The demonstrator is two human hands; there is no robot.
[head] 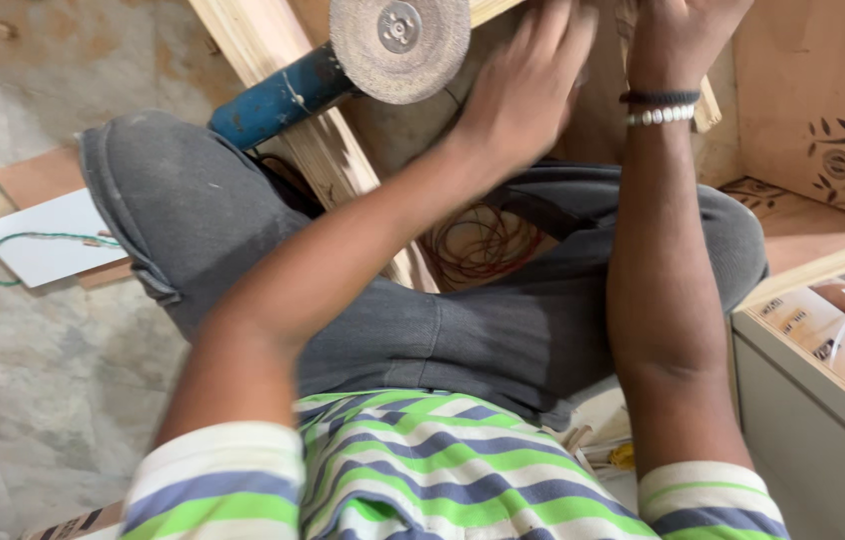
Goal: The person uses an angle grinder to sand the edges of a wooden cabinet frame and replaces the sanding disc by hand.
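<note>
My striped shirt is closest, then my grey-trousered knees. My left hand reaches forward, blurred, fingers spread loose, just beside the grinder, whose disc faces up over a wood plank. My right hand, with bracelets at the wrist, is cut off at the top; I cannot tell its grip

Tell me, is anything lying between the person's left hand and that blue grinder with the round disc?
Nothing visible does. The left hand is blurred, just right of the grinder's disc, with only bare wood between them. The blue grinder lies on a wooden plank across the knee. The right hand is further right.
</note>
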